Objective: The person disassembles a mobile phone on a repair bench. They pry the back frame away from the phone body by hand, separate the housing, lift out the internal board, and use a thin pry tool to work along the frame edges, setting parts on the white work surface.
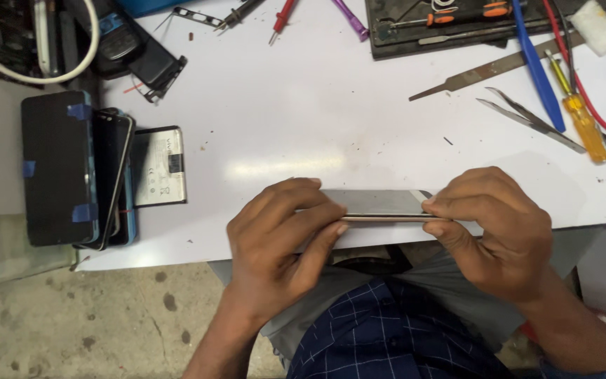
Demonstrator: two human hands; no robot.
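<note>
A phone (376, 205) is gripped edge-up between both hands at the near edge of the white table (303, 119), its long axis running left to right, so that neither hand is the nearer. The left hand (282, 228) is clamped on its left end, thumb laid along the lower edge, while the right hand (496, 221) is pinched on the right end, thumb and fingertips pressed at the seam. A stack of phones (78, 168) and a battery (159, 166) are seen well apart to the left, tweezers (527, 118) and a yellow screwdriver (583, 119) to the right.
</note>
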